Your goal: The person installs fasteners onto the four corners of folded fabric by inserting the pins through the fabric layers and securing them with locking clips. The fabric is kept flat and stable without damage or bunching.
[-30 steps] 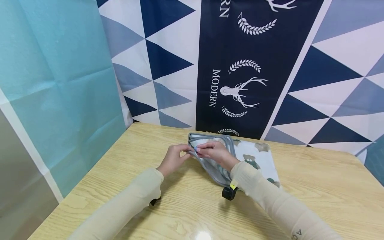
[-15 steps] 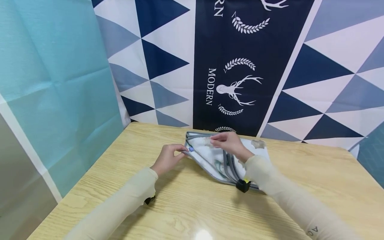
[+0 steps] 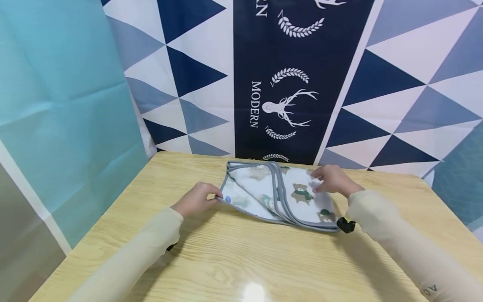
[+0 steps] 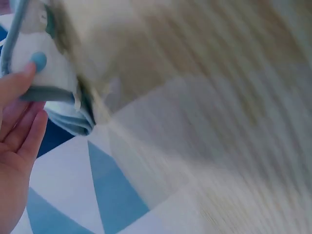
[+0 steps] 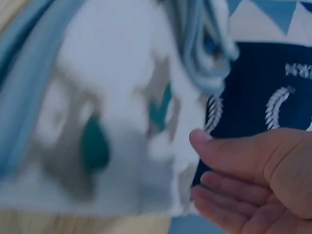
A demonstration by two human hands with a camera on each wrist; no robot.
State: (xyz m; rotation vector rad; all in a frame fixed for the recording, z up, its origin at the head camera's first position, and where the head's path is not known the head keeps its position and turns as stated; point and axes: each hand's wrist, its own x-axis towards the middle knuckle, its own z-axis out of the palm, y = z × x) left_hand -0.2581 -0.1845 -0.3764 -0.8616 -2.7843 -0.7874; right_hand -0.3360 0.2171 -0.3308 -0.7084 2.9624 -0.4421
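Observation:
A folded white blanket (image 3: 307, 195) with grey edging and a print of bears in green scarves lies on the wooden table. My left hand (image 3: 198, 199) pinches its near left corner; in the left wrist view the thumb lies on top of the grey-edged cloth (image 4: 53, 92) beside a blue printed spot. At the opposite end, my right hand (image 3: 333, 180) hovers over the blanket's right side. In the right wrist view, the right hand's thumb and fingers (image 5: 234, 151) are apart, right at the cloth's edge, with nothing between them. Layered grey edges run across the blanket's middle.
The wooden table (image 3: 234, 260) reaches back to a wall covering (image 3: 203, 105) of blue and white triangles with a dark deer panel. A light blue sheet (image 3: 68, 105) hangs at the left. Black wrist devices (image 3: 346, 225) show under the sleeves.
My right hand has let go near the left corner and moved right across the blanket. A folded layer now lies flatter. The left hand keeps its pinch and has shifted slightly left.

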